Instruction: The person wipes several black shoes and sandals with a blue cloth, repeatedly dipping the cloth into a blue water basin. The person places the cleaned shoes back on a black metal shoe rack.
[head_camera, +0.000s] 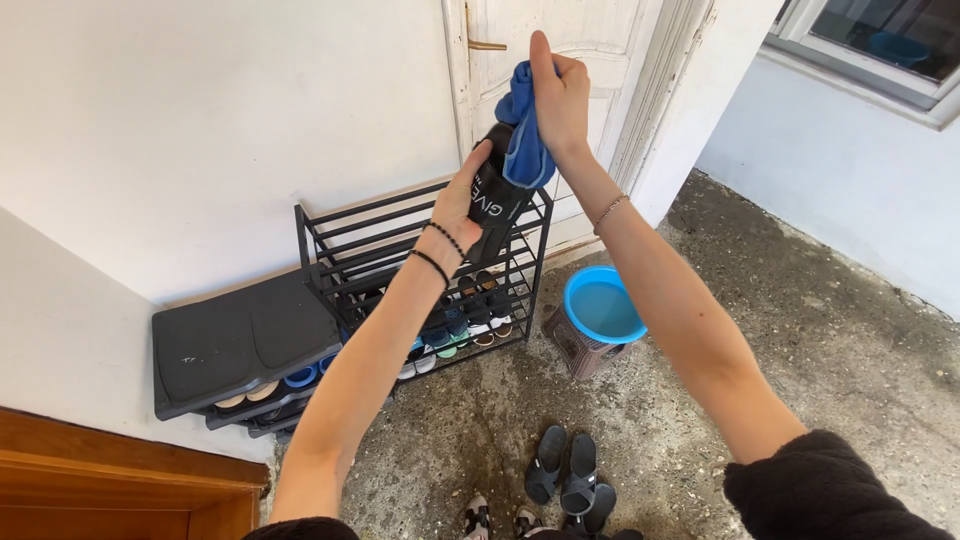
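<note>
Right hand presses blue cloth on black slipper.

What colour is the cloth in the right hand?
Blue; the cloth in the right hand shows best in the head view.

White walls, panelled white door; rough concrete floor, black shoe rack

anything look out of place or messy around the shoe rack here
Mostly tidy. The black sandals lie loose on the concrete floor, off the shoe rack. The blue basin sits tilted on a brown stool.
</note>
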